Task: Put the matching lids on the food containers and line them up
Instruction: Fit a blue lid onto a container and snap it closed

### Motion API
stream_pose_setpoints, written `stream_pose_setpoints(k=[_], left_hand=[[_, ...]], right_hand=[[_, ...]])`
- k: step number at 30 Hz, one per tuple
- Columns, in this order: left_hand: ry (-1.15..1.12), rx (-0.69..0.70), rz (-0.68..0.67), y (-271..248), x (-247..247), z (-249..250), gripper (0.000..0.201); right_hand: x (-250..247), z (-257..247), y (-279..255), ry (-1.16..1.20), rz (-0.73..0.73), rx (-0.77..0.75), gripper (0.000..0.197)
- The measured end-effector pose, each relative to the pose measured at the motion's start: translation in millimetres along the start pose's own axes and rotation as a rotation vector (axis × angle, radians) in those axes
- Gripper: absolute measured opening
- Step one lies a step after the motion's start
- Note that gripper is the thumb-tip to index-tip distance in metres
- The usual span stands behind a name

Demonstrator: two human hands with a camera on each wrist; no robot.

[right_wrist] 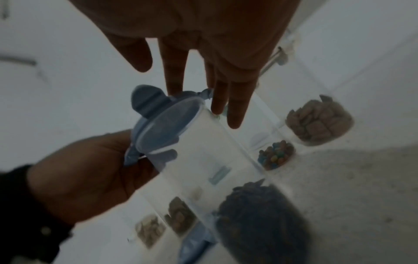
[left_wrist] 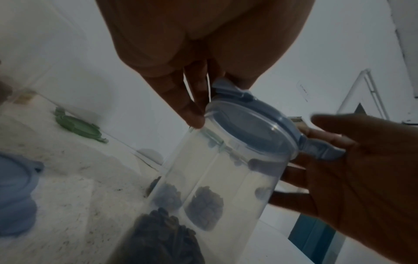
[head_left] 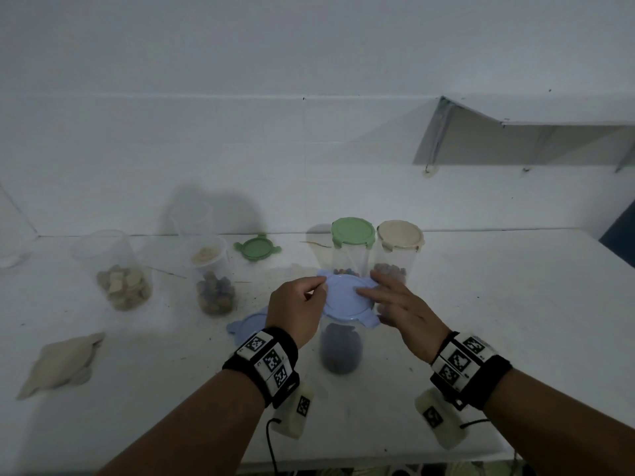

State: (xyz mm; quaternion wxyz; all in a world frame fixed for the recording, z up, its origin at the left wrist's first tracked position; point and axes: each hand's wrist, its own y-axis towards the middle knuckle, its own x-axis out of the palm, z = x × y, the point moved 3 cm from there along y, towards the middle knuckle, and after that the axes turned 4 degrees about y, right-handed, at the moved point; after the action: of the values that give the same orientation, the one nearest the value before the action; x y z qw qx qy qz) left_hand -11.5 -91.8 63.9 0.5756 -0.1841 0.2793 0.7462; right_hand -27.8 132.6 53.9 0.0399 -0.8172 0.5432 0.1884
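I have the tall clear container (head_left: 340,348) near centre on the white table (head_left: 481,321), blue lid (head_left: 347,297) resting on its mouth — it could tip if I press off-centre. My left hand (head_left: 297,310) pinches the lid's left clip; my right hand (head_left: 400,307) lies flat-fingered on the lid's right side, so a clip may stay unlatched.

Clear plastic container (head_left: 340,348), matt blue lid (head_left: 347,297)

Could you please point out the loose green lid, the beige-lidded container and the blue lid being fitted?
loose green lid (head_left: 257,248): head view, its flat top.
beige-lidded container (head_left: 400,235): head view, its lid.
blue lid (head_left: 347,298): head view, its centre.
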Motion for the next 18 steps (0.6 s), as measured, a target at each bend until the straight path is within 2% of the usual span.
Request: stream_pose_setpoints(k=[2,3,5,9,13,16,18], left_hand=[[0.034,0.026,-0.004,1.0,-1.1,4.2,0.029],[0.057,0.041,-0.005,2.0,-1.1,5.3,0.029],[0.097,0.057,-0.019,3.7,-0.9,5.3,0.031],[0.193,0.065,-0.12,8.3,0.8,3.9,0.039],[0.25,0.062,-0.202,13.0,-4.3,6.1,0.043],[0.281,0.063,-0.251,16.4,-7.6,7.0,0.041],[0.339,0.099,-0.308,22.8,-5.2,8.5,0.037]], right_hand=[[2.7,-8.7,4.9,0.12,0.158,0.04,0.029],[3.7,-11.3,6.7,0.041,0.185,0.01,0.025],[7.7,-10.8,8.0,-0.171,0.11,-0.046,0.025],[3.4,-3.9,9.9,-0.362,0.052,-0.185,0.033],[-2.8,-4.1,8.3,-0.593,-0.003,-0.292,0.056],[-6.7,-18.6,7.5,-0.82,-0.042,-0.445,0.055],[-13.2,-24.8,11.3,-0.975,-0.159,-0.397,0.066]])
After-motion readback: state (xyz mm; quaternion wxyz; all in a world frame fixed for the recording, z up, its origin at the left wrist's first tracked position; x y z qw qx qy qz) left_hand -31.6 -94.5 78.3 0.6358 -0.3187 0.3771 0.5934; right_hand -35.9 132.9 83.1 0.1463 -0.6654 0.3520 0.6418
